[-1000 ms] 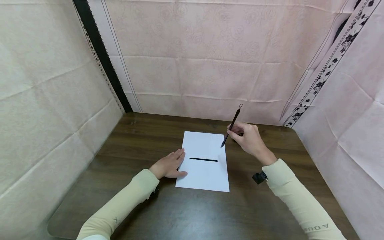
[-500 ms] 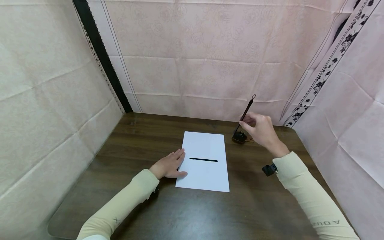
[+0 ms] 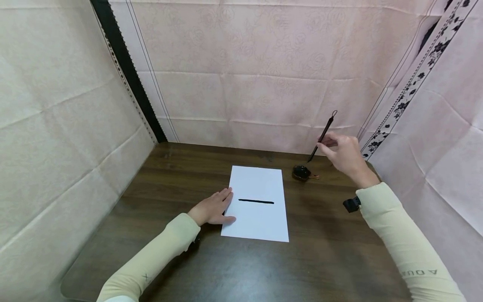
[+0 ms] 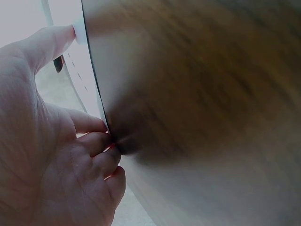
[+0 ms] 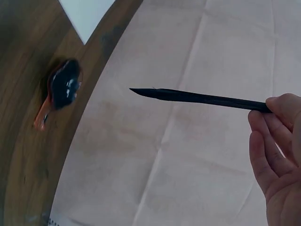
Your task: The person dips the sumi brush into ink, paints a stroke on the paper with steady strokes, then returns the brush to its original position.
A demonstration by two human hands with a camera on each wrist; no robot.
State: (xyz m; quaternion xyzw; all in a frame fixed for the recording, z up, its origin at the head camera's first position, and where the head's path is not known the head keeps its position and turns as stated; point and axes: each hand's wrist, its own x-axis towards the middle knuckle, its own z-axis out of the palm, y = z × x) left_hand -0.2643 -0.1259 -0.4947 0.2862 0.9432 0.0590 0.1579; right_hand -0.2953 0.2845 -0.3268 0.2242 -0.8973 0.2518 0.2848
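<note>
A white sheet of paper (image 3: pixel 260 222) lies on the dark wooden table, crossed by one black horizontal stroke (image 3: pixel 256 201). My left hand (image 3: pixel 214 207) rests on the sheet's left edge with its fingers spread; in the left wrist view the thumb and fingertips meet that edge. My right hand (image 3: pixel 343 155) pinches a black ink brush (image 3: pixel 325 131) by its shaft, up at the back right. The brush's pointed dark tip (image 5: pixel 150 93) angles down, above and beyond a small dish of black ink (image 3: pixel 301 173). In the right wrist view the tip is apart from the dish (image 5: pixel 66 87).
The ink dish has a small brownish handle (image 3: pixel 315 176) pointing right. Pale cloth walls (image 3: pixel 264 100) stand behind the table (image 3: pixel 170 167) and on both sides. The cloth at the back comes down close behind my right hand.
My right hand has carried the brush from over the paper's right edge, past the ink dish, farther right and back. The left hand and the paper have stayed in place.
</note>
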